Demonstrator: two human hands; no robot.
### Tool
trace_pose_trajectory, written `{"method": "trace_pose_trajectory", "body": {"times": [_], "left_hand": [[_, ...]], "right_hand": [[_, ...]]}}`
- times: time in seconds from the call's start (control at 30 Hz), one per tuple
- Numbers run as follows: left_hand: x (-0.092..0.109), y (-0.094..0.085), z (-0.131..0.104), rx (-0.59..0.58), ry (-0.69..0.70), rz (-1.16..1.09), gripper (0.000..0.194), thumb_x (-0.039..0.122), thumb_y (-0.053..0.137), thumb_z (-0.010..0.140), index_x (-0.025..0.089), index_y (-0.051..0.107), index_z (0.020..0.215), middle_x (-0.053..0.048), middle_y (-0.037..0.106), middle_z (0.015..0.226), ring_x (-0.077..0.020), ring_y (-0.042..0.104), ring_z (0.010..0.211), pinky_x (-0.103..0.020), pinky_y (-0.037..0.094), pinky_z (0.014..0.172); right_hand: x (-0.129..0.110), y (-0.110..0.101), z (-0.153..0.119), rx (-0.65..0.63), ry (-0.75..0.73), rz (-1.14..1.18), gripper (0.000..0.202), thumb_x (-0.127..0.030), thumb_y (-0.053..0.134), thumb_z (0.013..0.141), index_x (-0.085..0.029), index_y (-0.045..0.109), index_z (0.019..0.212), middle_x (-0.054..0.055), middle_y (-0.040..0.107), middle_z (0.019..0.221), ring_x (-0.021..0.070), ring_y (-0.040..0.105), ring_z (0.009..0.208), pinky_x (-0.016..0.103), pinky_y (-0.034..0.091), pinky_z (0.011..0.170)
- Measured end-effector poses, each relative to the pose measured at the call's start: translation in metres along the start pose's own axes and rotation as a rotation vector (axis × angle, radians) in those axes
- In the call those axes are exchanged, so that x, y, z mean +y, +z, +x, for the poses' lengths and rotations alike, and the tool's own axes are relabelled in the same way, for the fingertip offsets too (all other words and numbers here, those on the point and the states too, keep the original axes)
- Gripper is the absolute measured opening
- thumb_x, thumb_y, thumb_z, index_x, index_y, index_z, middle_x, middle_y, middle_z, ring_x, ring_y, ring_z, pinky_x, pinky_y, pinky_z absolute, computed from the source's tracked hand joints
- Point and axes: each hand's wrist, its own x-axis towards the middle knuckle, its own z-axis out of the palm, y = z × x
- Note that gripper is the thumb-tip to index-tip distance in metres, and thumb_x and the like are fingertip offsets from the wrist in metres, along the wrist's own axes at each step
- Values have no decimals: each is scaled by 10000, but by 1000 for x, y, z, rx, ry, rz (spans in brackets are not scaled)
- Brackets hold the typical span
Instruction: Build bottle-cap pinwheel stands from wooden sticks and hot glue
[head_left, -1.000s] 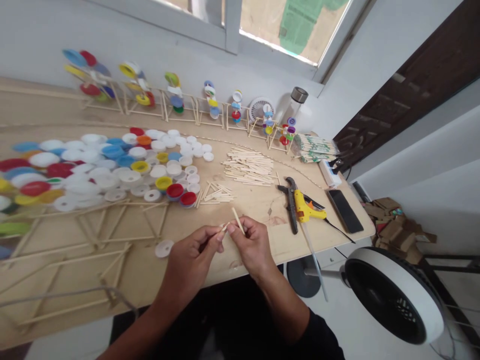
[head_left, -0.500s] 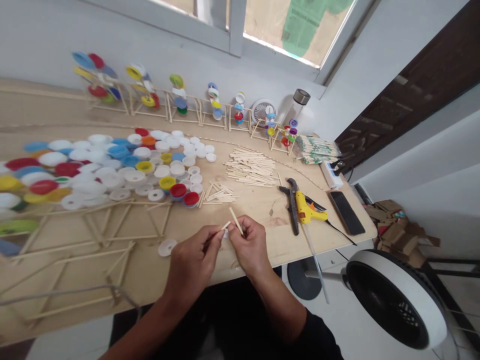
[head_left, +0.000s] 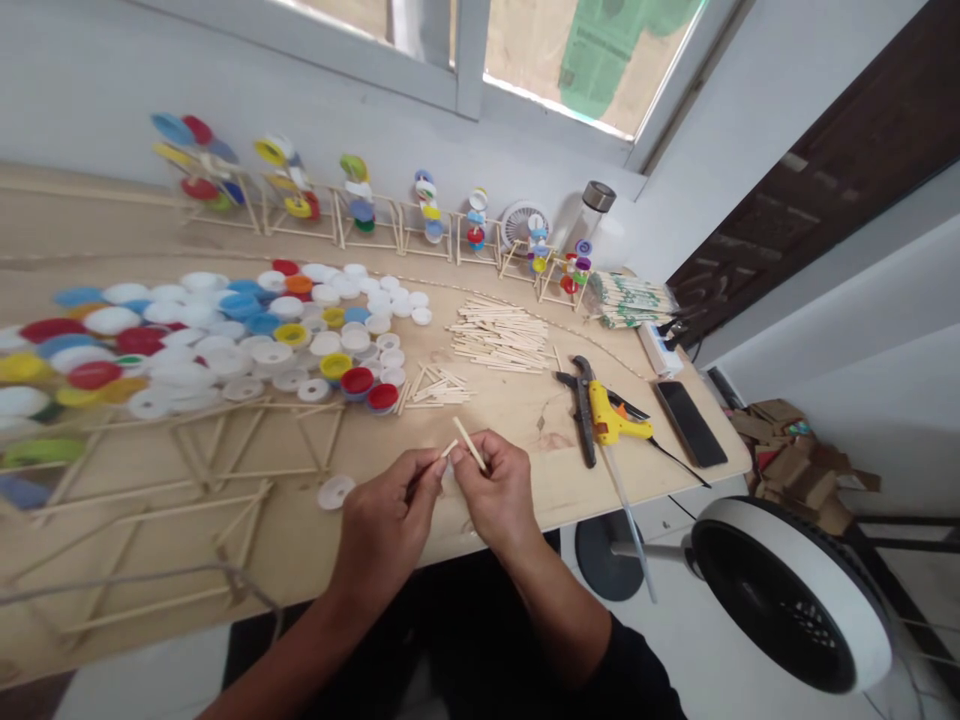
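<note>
Over the table's front edge my left hand [head_left: 388,510] pinches a short wooden stick [head_left: 448,449] between thumb and fingers. Close beside it, my right hand [head_left: 498,488] is closed on a longer wooden stick [head_left: 470,444] that points up and away. The fingertips of both hands nearly meet; whether the two sticks touch I cannot tell. A pale cap [head_left: 335,491] with a hole lies left of my left hand. Beyond my hands are a small heap of short sticks [head_left: 436,386] and a larger pile of longer sticks [head_left: 499,333].
Many bottle caps [head_left: 268,354] cover the left side, with stick frames [head_left: 251,470] in front. Cap wheels on stick stands [head_left: 364,215] line the wall. At right lie a cutter [head_left: 583,410], yellow glue gun [head_left: 616,418] and phone [head_left: 690,424]; a fan [head_left: 787,595] stands beside the table.
The view has shifted slightly. Both hands keep nearly the same pose, with their sticks still in the fingers.
</note>
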Motion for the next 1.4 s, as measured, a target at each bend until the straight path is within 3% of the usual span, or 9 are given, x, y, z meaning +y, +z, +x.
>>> {"method": "trace_pose_trajectory", "body": {"times": [0.37,0.6,0.73,0.87,1.03,1.27,1.4], "left_hand": [[1,-3,-1,-66,-120,-52,273,447,504,810,225,655,756,62,594,527,-100,500,429,-213,394,484],[5,-12,11,-251,-222,-155,330,480,504,754,221,570,561,55,507,458,-99,407,413,-219,332,432],[6,-18,15,-338,-268,-219,355,496,523,741,214,541,526,60,444,436,-85,310,388,-219,264,389],[6,-19,14,-281,-219,-178,345,491,513,749,214,550,546,50,490,460,-90,348,401,-218,291,404],[4,-15,9,-208,-171,-91,314,472,492,780,225,596,616,61,510,461,-94,393,394,-214,334,430],[1,-13,4,-117,-69,-23,265,435,484,812,235,636,730,72,553,472,-98,478,391,-206,372,446],[-1,-10,3,-59,-38,-19,249,427,494,817,234,641,760,69,581,494,-99,491,389,-209,385,456]], "right_hand": [[10,3,-1,4,-95,-169,120,-257,521,747,-180,589,687,-79,434,495,71,327,427,199,233,432],[15,0,0,41,-257,-405,124,-218,516,734,-184,619,673,-77,401,489,76,347,448,205,268,476],[11,-5,2,-37,-163,-302,108,-243,547,746,-184,625,699,-79,398,484,75,330,444,204,250,461],[7,-7,5,-135,-22,-57,171,-324,560,760,-181,616,686,-61,443,502,82,342,468,200,256,453],[10,-3,8,-120,84,79,233,-379,602,738,-176,575,627,-67,419,498,69,309,463,198,245,457],[11,0,9,-120,17,79,201,-333,584,746,-181,561,618,-69,417,504,72,317,465,198,245,453],[8,9,8,-39,51,97,175,-322,569,721,-191,535,610,-70,428,492,73,328,444,198,241,430]]}}
